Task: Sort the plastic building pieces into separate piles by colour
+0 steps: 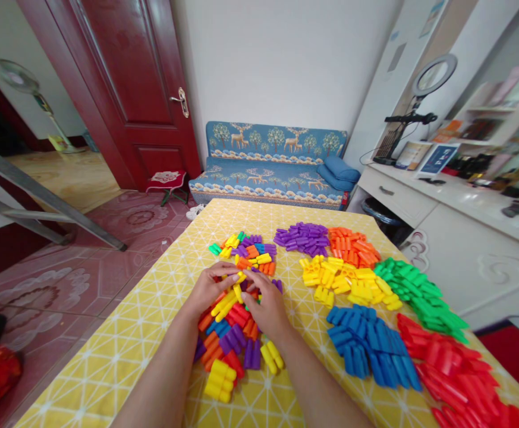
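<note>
the left grip (pixel 212 288) and right grip (pixel 267 302) seem to pinch a yellow plastic piece (pixel 238 292) between them, partly hidden; a mixed-colour heap (pixel 233 339) lies beneath, a blue pile (pixel 371 345) rightward, on the worktop (pixel 129 321).

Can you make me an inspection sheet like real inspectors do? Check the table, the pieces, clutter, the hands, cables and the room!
Surface: yellow tablecloth with white lines.
Pieces: purple pile, orange pile, yellow pile, green pile, blue pile, red pile; mixed-colour pieces.
Clutter: many items on the white dresser.
Hands: left hand and right hand hold a yellow piece.
Cables: thin cord near the ring light.
Surroundings: blue sofa, red door, stool, fan.
</note>
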`<action>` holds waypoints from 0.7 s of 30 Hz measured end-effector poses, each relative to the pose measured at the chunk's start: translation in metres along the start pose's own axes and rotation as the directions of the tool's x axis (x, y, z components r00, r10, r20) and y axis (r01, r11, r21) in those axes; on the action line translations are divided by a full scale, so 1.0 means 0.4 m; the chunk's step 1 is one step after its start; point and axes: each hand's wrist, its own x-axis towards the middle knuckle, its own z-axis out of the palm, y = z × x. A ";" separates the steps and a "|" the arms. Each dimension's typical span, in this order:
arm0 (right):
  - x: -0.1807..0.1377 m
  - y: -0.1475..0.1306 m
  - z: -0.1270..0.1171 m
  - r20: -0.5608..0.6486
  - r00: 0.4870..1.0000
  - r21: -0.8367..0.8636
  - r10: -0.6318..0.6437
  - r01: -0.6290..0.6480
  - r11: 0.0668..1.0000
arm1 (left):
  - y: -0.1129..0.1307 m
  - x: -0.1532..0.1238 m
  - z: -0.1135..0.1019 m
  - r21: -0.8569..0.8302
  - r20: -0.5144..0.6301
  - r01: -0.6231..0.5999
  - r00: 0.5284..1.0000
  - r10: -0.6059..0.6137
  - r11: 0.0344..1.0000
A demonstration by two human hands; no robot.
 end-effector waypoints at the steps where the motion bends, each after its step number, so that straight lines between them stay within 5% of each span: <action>1: 0.000 0.001 0.001 -0.006 1.000 0.011 0.004 -0.004 1.000 | 0.000 0.000 0.000 0.002 0.005 0.004 1.000 -0.004 1.000; 21: 0.000 -0.015 -0.011 0.060 0.997 -0.006 -0.048 0.048 0.999 | 0.000 0.000 -0.002 0.107 0.056 -0.004 0.998 -0.002 0.994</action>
